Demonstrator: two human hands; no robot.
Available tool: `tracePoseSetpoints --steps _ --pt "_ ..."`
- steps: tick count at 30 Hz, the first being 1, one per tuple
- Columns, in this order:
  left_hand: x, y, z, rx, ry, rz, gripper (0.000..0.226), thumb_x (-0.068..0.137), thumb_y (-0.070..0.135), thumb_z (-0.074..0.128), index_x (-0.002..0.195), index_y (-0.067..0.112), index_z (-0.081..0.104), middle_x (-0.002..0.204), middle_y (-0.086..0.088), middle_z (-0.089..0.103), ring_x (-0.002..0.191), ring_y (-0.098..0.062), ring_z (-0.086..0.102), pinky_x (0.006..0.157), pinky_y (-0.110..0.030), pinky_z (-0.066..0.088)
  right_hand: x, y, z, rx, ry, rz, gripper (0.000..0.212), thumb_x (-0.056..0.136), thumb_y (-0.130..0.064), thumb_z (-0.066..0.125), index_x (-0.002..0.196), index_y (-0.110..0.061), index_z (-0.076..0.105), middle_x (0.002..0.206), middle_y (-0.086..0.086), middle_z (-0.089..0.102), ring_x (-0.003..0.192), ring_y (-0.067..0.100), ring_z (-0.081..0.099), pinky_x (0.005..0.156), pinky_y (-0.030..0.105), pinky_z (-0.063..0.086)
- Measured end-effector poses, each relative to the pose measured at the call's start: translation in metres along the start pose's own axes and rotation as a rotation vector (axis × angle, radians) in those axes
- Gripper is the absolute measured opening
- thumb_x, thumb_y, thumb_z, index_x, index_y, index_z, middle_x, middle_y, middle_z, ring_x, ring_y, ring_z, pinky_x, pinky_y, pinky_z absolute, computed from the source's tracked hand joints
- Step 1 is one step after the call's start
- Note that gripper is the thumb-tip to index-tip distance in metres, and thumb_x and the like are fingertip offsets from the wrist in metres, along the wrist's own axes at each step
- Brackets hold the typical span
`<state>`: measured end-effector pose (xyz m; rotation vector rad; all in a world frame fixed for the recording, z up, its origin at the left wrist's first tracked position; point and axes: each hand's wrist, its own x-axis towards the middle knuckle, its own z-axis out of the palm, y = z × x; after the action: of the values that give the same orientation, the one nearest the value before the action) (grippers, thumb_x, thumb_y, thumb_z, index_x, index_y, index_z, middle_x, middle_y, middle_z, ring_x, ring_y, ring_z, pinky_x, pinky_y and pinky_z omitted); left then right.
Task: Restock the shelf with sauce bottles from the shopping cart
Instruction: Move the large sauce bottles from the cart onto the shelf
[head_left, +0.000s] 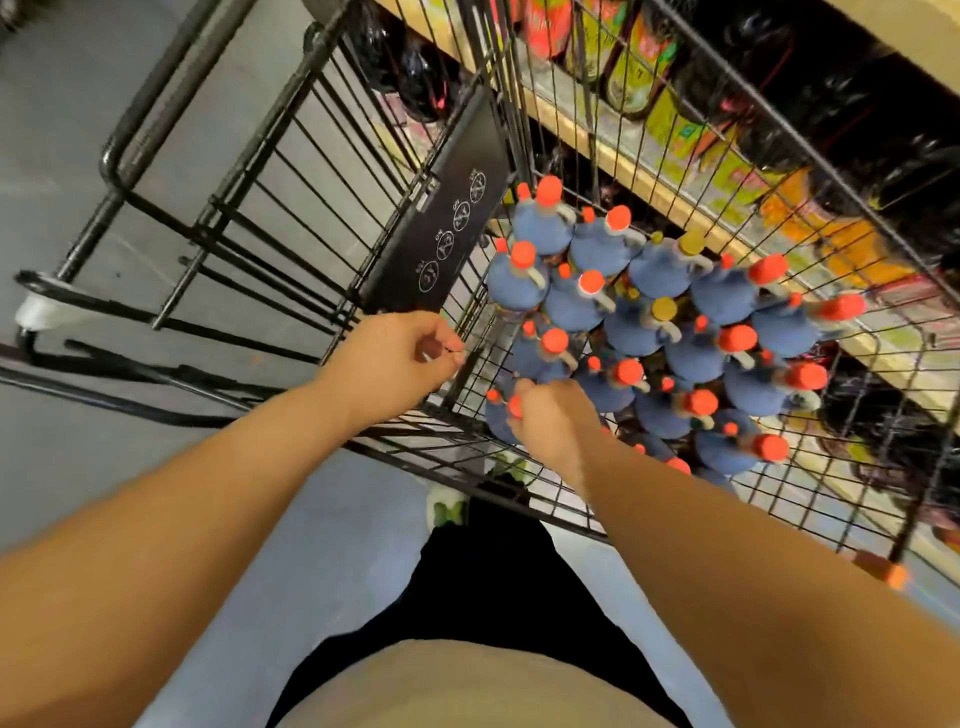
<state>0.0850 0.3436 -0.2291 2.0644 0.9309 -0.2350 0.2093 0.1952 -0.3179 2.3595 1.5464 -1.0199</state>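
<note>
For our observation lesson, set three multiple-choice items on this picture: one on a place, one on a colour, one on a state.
1. Where do the sauce bottles stand? A. on the floor B. in the shopping cart C. on a table
2. What colour are most caps? A. orange-red B. green C. white
3. What is the right hand doing? A. hanging idle B. pushing a box C. gripping the corner bottle
Answers: B, they fill the shopping cart; A, only two yellow caps differ; C, its fingers curl round the corner bottle's neck.
</note>
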Motion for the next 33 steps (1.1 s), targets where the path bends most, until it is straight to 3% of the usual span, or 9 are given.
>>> tracePoseSetpoints --steps 3,6,9,13,17,23,26,29,33 --pt "0.001 -0.002 0.000 0.002 -0.008 0.002 0.006 0.087 0.029 0.067 0.091 0.024 0.067 0.074 0.014 0.060 0.067 0.001 0.054 0.063 -0.008 0.038 -0.005 -0.001 0.009 0.195 0.031 0.067 0.014 0.089 -0.018 0.055 0.078 -0.010 0.056 0.060 0.004 0.041 0.062 0.026 0.058 0.045 0.027 0.022" --pt "0.000 0.000 0.000 -0.025 -0.040 -0.022 0.008 0.087 0.028 0.067 0.093 0.023 0.068 0.080 0.009 0.064 0.074 -0.008 0.059 0.071 -0.020 0.046 -0.014 0.001 0.002 0.489 0.170 0.233 0.024 0.090 -0.023 0.052 0.068 -0.019 0.042 0.062 0.003 0.046 0.057 0.023 0.045 0.053 0.033 0.031" --pt "-0.002 0.002 -0.001 -0.012 -0.111 -0.025 0.013 0.084 0.028 0.070 0.096 0.023 0.066 0.083 0.007 0.067 0.079 -0.015 0.065 0.075 -0.023 0.049 -0.031 -0.001 -0.017 0.805 0.275 0.356 0.012 0.087 -0.018 0.063 0.083 -0.010 0.055 0.071 0.006 0.056 0.067 0.023 0.047 0.064 0.035 0.041" --pt "-0.008 0.010 -0.001 0.019 -0.239 -0.022 0.048 0.074 0.034 0.081 0.116 0.023 0.061 0.097 0.006 0.065 0.082 -0.014 0.063 0.082 -0.026 0.050 -0.066 -0.002 -0.056 1.285 0.366 0.296 0.019 0.084 -0.012 0.073 0.073 -0.013 0.056 0.059 0.000 0.046 0.055 0.012 0.042 0.057 0.030 0.038" --pt "-0.016 0.022 0.003 0.033 -0.346 0.092 0.089 0.063 0.031 0.089 0.138 0.025 0.043 0.120 0.004 0.060 0.109 -0.016 0.059 0.096 -0.029 0.046 -0.088 -0.009 -0.091 1.426 0.452 0.236 0.032 0.072 -0.021 0.075 0.073 0.009 0.064 0.068 0.031 0.052 0.063 0.021 0.050 0.059 0.035 0.040" --pt "-0.029 0.028 0.003 -0.079 -0.312 0.164 0.126 0.049 0.025 0.095 0.148 0.029 0.018 0.127 0.012 0.050 0.114 -0.005 0.051 0.098 -0.018 0.040 -0.107 -0.017 -0.128 1.678 0.530 0.282 0.028 0.088 -0.009 0.063 0.064 -0.008 0.048 0.057 0.008 0.038 0.054 0.022 0.038 0.056 0.034 0.031" --pt "-0.039 0.030 -0.003 -0.124 -0.246 0.225 0.122 0.048 0.021 0.096 0.145 0.033 0.023 0.121 0.017 0.050 0.107 0.000 0.053 0.086 -0.002 0.038 -0.115 -0.014 -0.135 1.836 0.511 0.239 0.019 0.091 -0.012 0.058 0.072 -0.008 0.055 0.049 -0.003 0.041 0.043 0.009 0.040 0.053 0.029 0.031" --pt "-0.051 0.038 -0.008 -0.214 -0.172 0.287 0.104 0.051 0.013 0.094 0.130 0.039 0.032 0.109 0.026 0.053 0.091 0.016 0.057 0.078 -0.001 0.039 -0.122 -0.012 -0.140 1.936 0.543 0.201 0.019 0.093 -0.011 0.056 0.074 -0.009 0.053 0.049 -0.002 0.041 0.039 0.006 0.039 0.054 0.025 0.036" --pt "-0.062 0.042 -0.009 -0.325 -0.160 0.255 0.090 0.051 0.012 0.094 0.119 0.044 0.044 0.103 0.019 0.064 0.087 0.014 0.061 0.077 -0.007 0.048 -0.123 -0.010 -0.137 1.923 0.596 0.236 0.018 0.091 -0.024 0.065 0.090 -0.007 0.062 0.070 0.007 0.055 0.063 0.016 0.053 0.072 0.034 0.044"
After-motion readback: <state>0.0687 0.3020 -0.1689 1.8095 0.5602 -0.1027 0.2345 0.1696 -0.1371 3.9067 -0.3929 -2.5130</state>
